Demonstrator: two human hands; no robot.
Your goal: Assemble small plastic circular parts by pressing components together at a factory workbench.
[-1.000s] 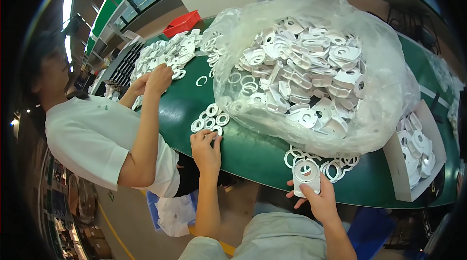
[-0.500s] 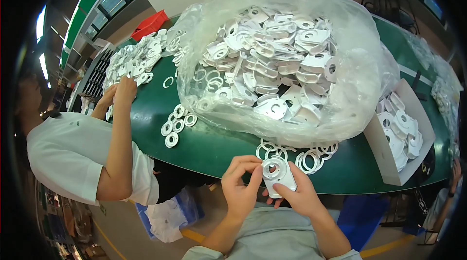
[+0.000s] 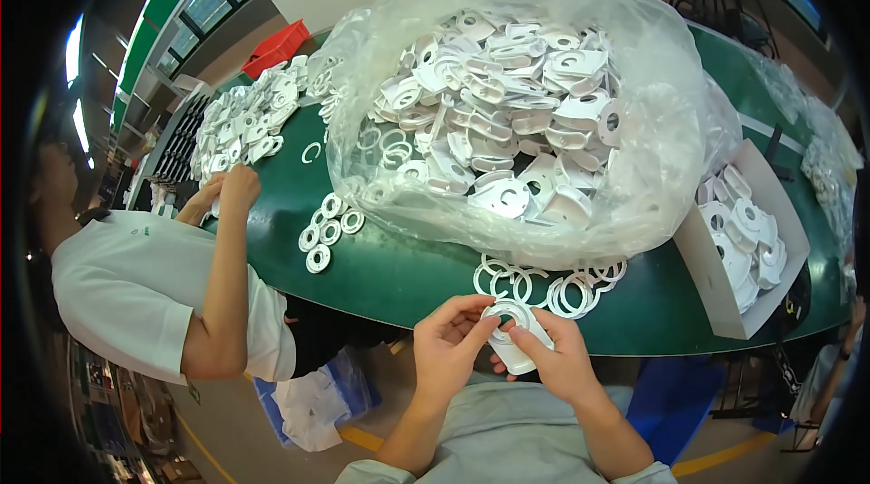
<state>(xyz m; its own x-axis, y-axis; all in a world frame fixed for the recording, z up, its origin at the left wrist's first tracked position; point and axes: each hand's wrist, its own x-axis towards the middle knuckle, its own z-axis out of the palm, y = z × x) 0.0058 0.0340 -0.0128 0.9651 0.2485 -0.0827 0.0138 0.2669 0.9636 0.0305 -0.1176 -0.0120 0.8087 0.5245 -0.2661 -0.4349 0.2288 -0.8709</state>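
Observation:
Close to my body, past the table's front edge, I hold a white plastic housing (image 3: 518, 353) with a rounded end and a large hole. A white ring (image 3: 509, 310) sits around that hole. My left hand (image 3: 446, 339) pinches the ring side of the part between thumb and fingers. My right hand (image 3: 560, 353) grips the other side, its thumb laid across the face near the hole and its fingers partly hidden underneath. Just beyond my hands, loose white rings (image 3: 571, 295) lie in a cluster on the green table (image 3: 408, 275).
A large clear plastic bag (image 3: 671, 158) full of white housings fills the table's middle. At right stands a carton (image 3: 725, 303) of similar parts. Several stacked rings (image 3: 317, 259) lie left. A co-worker (image 3: 172, 285) handles parts by a pile (image 3: 249, 117) and a red bin (image 3: 276, 46).
My right thumb has moved up over the face of the housing toward the ring. The housing has turned slightly in my hands. The co-worker's hands have shifted a little.

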